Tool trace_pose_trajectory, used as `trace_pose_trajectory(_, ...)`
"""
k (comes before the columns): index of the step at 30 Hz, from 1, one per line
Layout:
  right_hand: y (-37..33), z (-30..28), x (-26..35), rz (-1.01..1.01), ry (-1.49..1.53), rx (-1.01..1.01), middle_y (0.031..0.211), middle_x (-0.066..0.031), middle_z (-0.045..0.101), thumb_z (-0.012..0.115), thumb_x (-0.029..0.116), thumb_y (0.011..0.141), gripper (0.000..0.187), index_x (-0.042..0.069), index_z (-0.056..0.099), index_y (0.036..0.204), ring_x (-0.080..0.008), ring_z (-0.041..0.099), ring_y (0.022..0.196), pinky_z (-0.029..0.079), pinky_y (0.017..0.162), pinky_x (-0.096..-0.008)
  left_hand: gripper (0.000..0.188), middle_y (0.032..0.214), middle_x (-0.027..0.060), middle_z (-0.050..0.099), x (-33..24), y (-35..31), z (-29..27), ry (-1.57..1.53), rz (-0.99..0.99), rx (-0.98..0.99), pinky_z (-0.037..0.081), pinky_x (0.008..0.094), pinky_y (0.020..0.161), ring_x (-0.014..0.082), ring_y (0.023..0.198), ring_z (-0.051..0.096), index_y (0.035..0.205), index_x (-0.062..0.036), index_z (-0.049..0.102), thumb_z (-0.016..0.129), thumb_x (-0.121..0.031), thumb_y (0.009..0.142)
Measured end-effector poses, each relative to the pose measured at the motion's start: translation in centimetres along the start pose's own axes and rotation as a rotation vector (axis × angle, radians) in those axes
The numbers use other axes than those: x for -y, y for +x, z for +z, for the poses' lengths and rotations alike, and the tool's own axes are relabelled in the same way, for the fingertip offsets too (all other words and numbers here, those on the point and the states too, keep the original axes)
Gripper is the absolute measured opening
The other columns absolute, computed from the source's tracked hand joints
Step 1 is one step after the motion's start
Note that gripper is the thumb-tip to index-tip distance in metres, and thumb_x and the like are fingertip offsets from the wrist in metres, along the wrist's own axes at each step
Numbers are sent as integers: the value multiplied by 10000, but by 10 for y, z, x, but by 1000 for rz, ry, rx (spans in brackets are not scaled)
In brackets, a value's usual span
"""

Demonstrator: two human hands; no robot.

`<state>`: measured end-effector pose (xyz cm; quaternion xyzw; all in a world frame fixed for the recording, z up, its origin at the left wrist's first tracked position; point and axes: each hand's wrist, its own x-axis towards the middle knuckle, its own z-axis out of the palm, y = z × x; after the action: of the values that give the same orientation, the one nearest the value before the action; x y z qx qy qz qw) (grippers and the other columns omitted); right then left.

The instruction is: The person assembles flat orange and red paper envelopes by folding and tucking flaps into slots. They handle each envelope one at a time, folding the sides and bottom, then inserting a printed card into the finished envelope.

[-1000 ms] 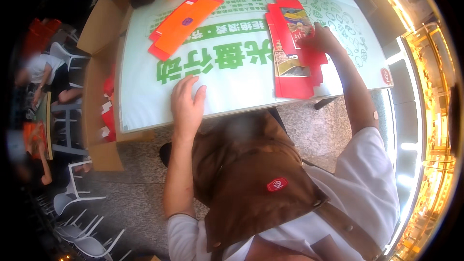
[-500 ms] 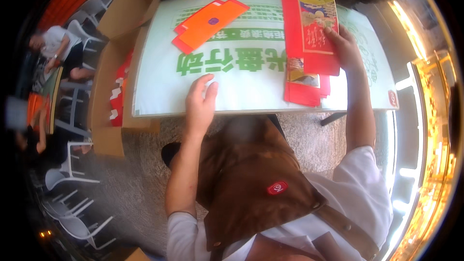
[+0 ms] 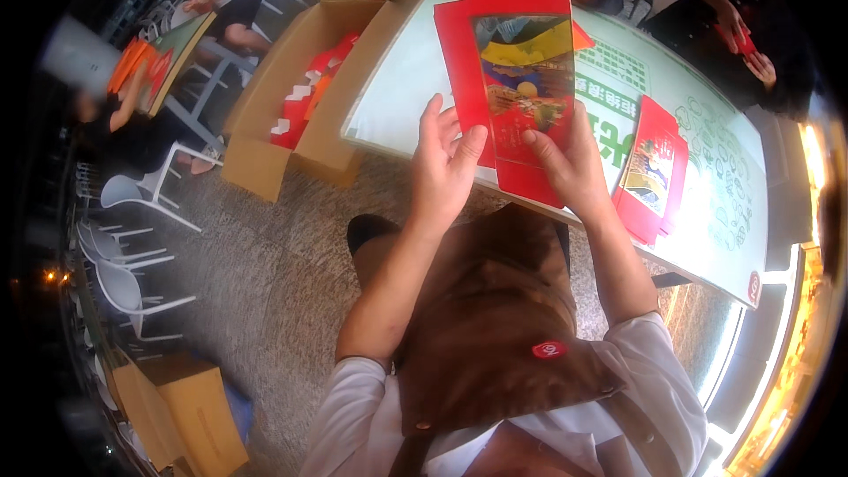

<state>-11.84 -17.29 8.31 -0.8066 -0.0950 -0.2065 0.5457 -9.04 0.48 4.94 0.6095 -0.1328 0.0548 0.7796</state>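
A flat, unfolded red carton with a colourful landscape panel is held up in front of me. My right hand grips its lower right edge, thumb across the front and fingers behind. At the lower left edge is my left hand, open, its thumb and fingers apart; whether it touches the card I cannot tell. On the table to the right lies a small pile of similar flat red cartons. An orange piece peeks out behind the held carton, mostly hidden by it.
The white table with green print slants across the front. Left of it stands an open cardboard box with red and orange cartons inside. White chairs and another cardboard box are further left. Co-workers' hands are across the table.
The red carton has come from above the pile at the right to in front of me, in my right hand. My left hand has moved up beside it. The view has turned left.
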Motion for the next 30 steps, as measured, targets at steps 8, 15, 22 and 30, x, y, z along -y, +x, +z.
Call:
trace_pose_trajectory(8, 0, 22, 5, 30, 101, 41, 1190, -175, 668, 688, 65, 935, 512, -8, 432, 1372, -240, 645, 1114, 504, 942, -360, 568, 1356, 207, 541, -9, 1, -24, 21, 7, 14, 475, 352, 1038, 256, 1239, 569, 1438, 65, 384, 664, -125, 982)
trace_pose_trajectory(15, -6, 32, -7, 102, 209, 156, 1195, -190, 658, 695, 101, 939, 499, -13, 455, 1361, -254, 652, 1094, 514, 921, -355, 335, 1211, 114, 652, -11, -9, -54, -130, -61, -22, 486, 304, 963, 159, 1105, 613, 1310, 41, 541, 581, -137, 1029)
trace_pose_trajectory(22, 7, 27, 6, -13, -22, 31, 1137, -193, 677, 706, 97, 924, 573, 6, 444, 1425, -246, 679, 1035, 546, 847, -339, 236, 1134, 136, 698, -35, -27, -57, 404, 204, -212, 501, 321, 932, 206, 1023, 658, 1210, 31, 648, 572, -77, 1014)
trace_pose_trajectory(30, 31, -8, 73, -335, 162, 22, 999, -113, 684, 667, 126, 965, 398, 19, 544, 1328, -169, 675, 855, 530, 788, -284, 286, 1222, 172, 689, -45, -23, -65, 885, 665, -146, 484, 390, 1034, 314, 1185, 642, 1194, 3, 683, 602, 58, 926)
